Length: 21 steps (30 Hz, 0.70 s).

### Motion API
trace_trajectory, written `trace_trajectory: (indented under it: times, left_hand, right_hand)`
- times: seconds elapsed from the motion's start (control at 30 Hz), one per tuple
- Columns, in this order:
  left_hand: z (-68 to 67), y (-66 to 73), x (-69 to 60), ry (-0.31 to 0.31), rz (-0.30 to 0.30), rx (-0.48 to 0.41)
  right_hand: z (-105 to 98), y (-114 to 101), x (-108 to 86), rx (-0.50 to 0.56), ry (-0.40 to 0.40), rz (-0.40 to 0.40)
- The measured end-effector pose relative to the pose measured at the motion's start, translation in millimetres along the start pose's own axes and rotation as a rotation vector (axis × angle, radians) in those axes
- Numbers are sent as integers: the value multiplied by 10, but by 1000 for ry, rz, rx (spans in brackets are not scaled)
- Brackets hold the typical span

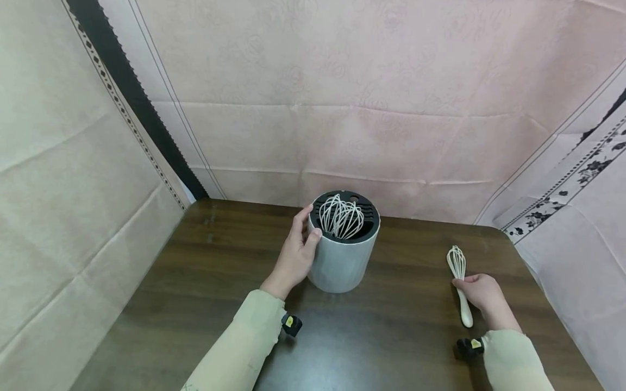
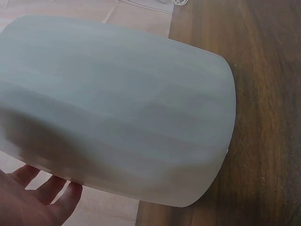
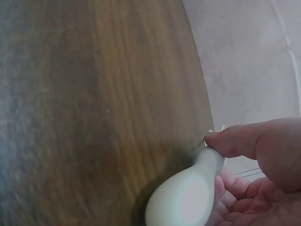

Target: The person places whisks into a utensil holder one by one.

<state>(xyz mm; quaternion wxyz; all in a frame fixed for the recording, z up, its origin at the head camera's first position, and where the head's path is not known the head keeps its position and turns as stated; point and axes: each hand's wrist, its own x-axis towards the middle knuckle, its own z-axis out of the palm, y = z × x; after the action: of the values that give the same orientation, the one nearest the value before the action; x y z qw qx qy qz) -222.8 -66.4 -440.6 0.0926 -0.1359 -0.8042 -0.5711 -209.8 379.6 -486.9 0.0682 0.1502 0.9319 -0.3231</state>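
Observation:
A grey-white cylindrical utensil holder [image 1: 338, 266] with a black slotted top stands upright near the table's back edge. White wire whisk heads [image 1: 337, 217] stick up from its opening; their handles are hidden inside. My left hand [image 1: 295, 252] holds the holder's left side, thumb at the front near the rim and fingers round the back. In the left wrist view the holder's wall [image 2: 122, 99] fills much of the picture. Over at the right, my right hand [image 1: 481, 293] pinches a small white whisk [image 1: 467, 316] at the neck between thumb and fingers. Its rounded handle [image 3: 183, 202] points toward me, low over the tabletop.
The brown wooden table [image 1: 381, 347] has rounded back corners. Pale pink cloth [image 1: 391, 141] hangs behind it, with more cloth at the left [image 1: 73, 217] and right [image 1: 582, 260] sides. A black device sits on each wrist.

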Motion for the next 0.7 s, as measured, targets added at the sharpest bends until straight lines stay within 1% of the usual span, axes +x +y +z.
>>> trace_trajectory:
  times: [0.33,0.5,0.57,0.7]
  left_hand:
    - [3,18,-7,1,8,-20]
    - [15,-12,10,1,38,-15]
    - [17,-30,17,0,45,-13]
    - [8,-38,11,2,32,-14]
  right_hand:
    - [-37,31,-5,17,-35,21]
    - [-42,71,-12,59,-46,25]
    - [-34,77,-16,78,-39,26]
    - [14,45,-32,115,-2,4]
